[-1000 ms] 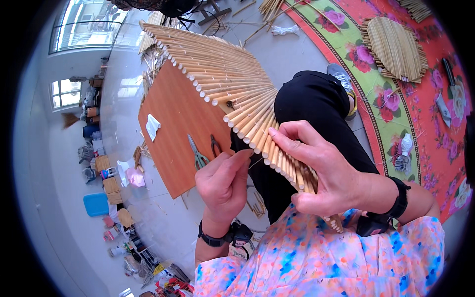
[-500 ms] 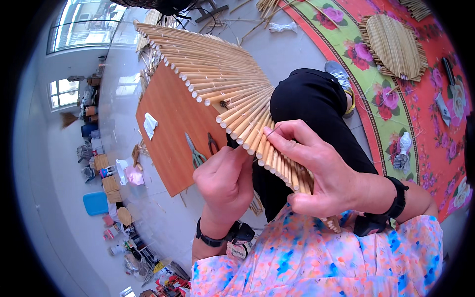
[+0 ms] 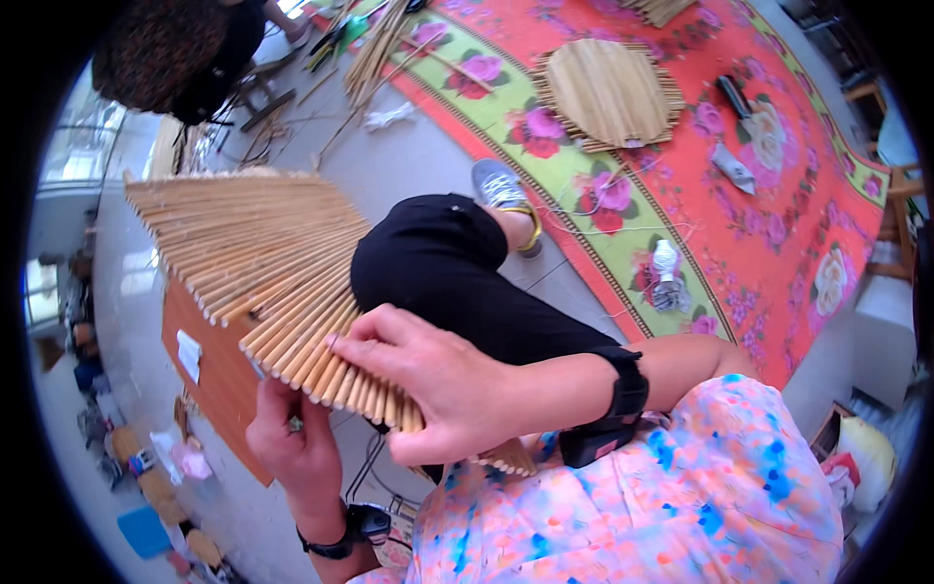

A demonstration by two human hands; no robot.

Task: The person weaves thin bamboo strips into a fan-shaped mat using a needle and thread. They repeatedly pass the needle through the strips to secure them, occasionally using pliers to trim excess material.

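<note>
A mat of thin tan stalks (image 3: pixel 258 229) strung side by side lies fanned over my raised left knee, its cut ends facing me. My right hand (image 3: pixel 443 384) grips the mat's near part, fingers on top and thumb below the cut ends. At its fingertips a thin dark sliver seems to show, too small to name. Just below the mat's edge is my left hand (image 3: pixel 297 438), its fingers bent together; what they hold, if anything, is hidden. Under the mat stands a brown wooden board (image 3: pixel 209 380) with a white crumpled paper (image 3: pixel 189 356) on it.
A red and green floral cloth (image 3: pixel 623 253) covers the floor at right. On it lie a round stalk mat (image 3: pixel 613 92), a dark cylinder (image 3: pixel 734 96) and a white thread bundle (image 3: pixel 665 263). Loose stalks (image 3: pixel 379 49) lie at the back, near another person's dark clothing (image 3: pixel 170 54).
The view has swung right, so everything sits farther left in it. My left hand has lowered slightly away from the mat's edge. My right hand keeps its grip on the mat.
</note>
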